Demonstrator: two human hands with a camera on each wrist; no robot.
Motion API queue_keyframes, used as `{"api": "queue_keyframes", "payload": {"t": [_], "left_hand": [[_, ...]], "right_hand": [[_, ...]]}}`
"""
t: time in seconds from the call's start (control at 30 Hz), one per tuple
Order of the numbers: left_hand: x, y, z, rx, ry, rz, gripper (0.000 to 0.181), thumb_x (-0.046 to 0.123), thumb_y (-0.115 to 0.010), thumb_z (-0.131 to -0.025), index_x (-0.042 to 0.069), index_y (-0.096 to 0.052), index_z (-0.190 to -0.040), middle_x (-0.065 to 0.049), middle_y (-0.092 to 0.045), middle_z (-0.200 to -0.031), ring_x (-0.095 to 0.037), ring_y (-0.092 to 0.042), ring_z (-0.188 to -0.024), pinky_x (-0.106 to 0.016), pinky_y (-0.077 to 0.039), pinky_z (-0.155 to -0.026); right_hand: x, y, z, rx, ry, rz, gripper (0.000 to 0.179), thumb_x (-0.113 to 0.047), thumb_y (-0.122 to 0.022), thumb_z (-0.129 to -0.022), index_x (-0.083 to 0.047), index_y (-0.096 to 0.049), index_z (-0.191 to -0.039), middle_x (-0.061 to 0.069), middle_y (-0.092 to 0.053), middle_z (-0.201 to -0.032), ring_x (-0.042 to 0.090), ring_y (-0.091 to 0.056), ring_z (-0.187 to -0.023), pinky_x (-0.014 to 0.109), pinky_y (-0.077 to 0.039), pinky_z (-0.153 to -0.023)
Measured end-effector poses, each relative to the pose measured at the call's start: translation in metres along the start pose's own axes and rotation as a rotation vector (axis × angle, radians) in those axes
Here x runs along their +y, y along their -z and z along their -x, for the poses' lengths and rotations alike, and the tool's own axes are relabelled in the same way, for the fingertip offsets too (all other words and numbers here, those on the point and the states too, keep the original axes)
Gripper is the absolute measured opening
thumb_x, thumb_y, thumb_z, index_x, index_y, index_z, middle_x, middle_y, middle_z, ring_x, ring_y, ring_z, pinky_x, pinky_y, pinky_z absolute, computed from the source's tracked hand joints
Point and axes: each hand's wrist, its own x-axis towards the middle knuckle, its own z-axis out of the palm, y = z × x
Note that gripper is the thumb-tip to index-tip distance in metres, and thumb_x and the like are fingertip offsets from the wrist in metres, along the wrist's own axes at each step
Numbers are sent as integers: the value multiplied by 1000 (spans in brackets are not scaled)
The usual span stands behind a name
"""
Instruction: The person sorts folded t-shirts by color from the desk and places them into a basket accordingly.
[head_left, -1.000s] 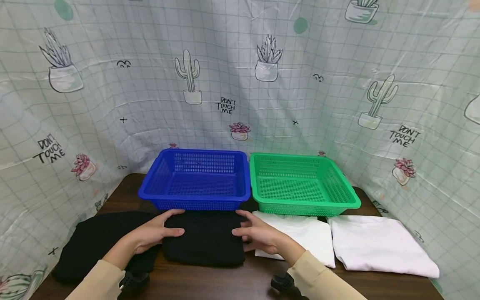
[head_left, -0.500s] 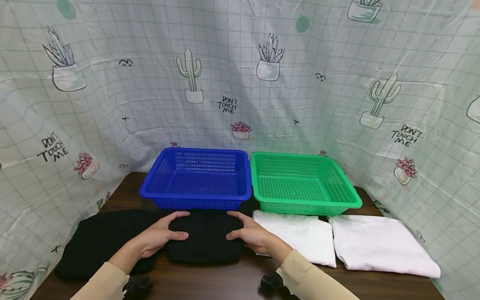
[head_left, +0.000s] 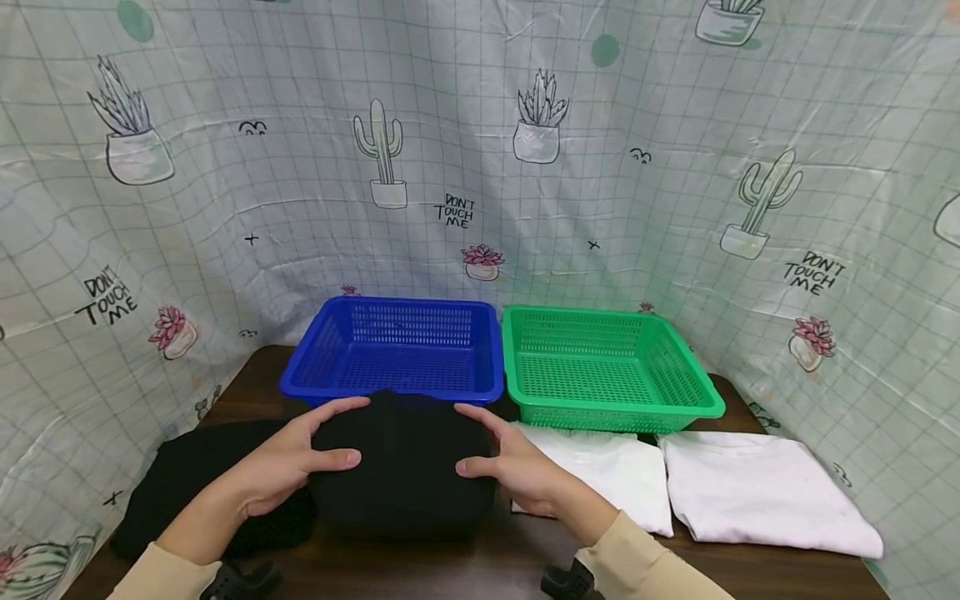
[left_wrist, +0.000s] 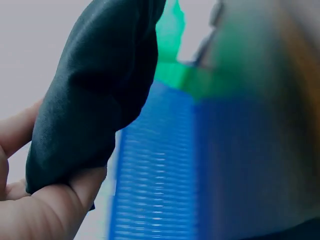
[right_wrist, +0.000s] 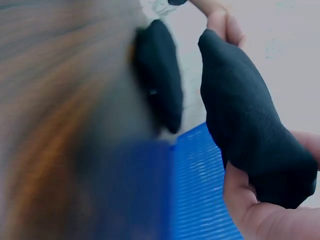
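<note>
A folded black cloth (head_left: 405, 475), perhaps a garment, is held up off the table between both hands, in front of the blue basket. My left hand (head_left: 288, 458) grips its left end, thumb on the near face and fingers behind. At the right end my right hand (head_left: 517, 462) grips it the same way. The left wrist view shows the black cloth (left_wrist: 90, 95) pinched between thumb and fingers. In the right wrist view the cloth (right_wrist: 245, 110) spans from one hand to the other, its middle sagging a little.
A blue basket (head_left: 292, 379) and a green basket (head_left: 615, 414) stand side by side at the back. Another black folded cloth (head_left: 195, 467) lies at the left. Two white folded cloths, one nearer (head_left: 600, 475) and one farther right (head_left: 765, 492), lie on the dark table (head_left: 420, 575).
The black cloth lay on the table one second ago, a hand at each end. Both hands gripped it and lifted it; it now overlaps the blue basket's front edge in the head view.
</note>
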Motion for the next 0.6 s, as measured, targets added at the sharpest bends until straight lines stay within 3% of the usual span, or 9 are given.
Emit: {"api": "queue_keyframes", "payload": {"t": [0.1,0.13,0.23,0.33,0.37,0.43,0.57,0.6], "left_hand": [[19,10,2,8,-38,-27,79,22,-71,-105,22,-27,-169,-16,10,-177,-12,-34,-46,-25,-32,-42],[26,13,1,15,-46,-37,78,22,-71,-105,23,-27,-169,-14,12,-177,-16,-49,-56,-29,-46,-49],[45,26,-6,46,-77,-64,78,21,-72,-104,24,-29,-169,-11,12,-178,-25,-44,-60,-39,-37,-50],[62,41,-17,55,-94,-45,79,18,-71,-105,25,-27,-170,-14,0,-178,-21,-62,-77,-38,-50,-60],[66,46,-22,65,-98,-45,79,18,-71,-104,26,-27,-170,-15,-4,-177,-16,-52,-60,-32,-39,-51],[74,55,-32,57,-107,-10,80,14,-69,-105,26,-24,-171,-20,-16,-174,-13,-69,-84,-28,-54,-66],[83,70,-55,70,-121,22,82,10,-67,-106,27,-20,-172,-22,-31,-167,-13,-72,-102,-33,-61,-84],[84,73,-61,71,-123,37,83,9,-66,-106,27,-19,-172,-23,-35,-165,-16,-71,-114,-37,-61,-92]], "right_hand": [[-24,-1,0,-26,19,-7,84,1,-70,-99,-26,-31,-168,17,-46,-159,29,-60,-134,47,-59,-99],[-32,-1,-2,-33,29,2,84,1,-70,-99,-26,-31,-168,17,-47,-159,30,-61,-133,48,-59,-99],[-57,0,-11,-30,53,38,82,0,-69,-101,-28,-31,-168,16,-45,-159,31,-60,-135,49,-59,-99],[-77,3,-27,-11,71,80,81,0,-68,-102,-29,-31,-168,15,-44,-160,33,-59,-136,49,-58,-101],[-83,4,-34,-1,75,91,81,0,-68,-102,-29,-31,-168,15,-44,-160,34,-59,-135,49,-59,-100],[-92,8,-47,17,81,107,81,1,-68,-102,-30,-31,-168,15,-44,-160,35,-60,-134,48,-59,-100],[-105,18,-76,51,88,139,81,1,-67,-102,-30,-32,-167,13,-45,-159,35,-61,-133,46,-59,-99],[-107,22,-82,59,88,148,80,1,-67,-102,-31,-32,-167,12,-45,-159,35,-61,-133,46,-59,-99]]}}
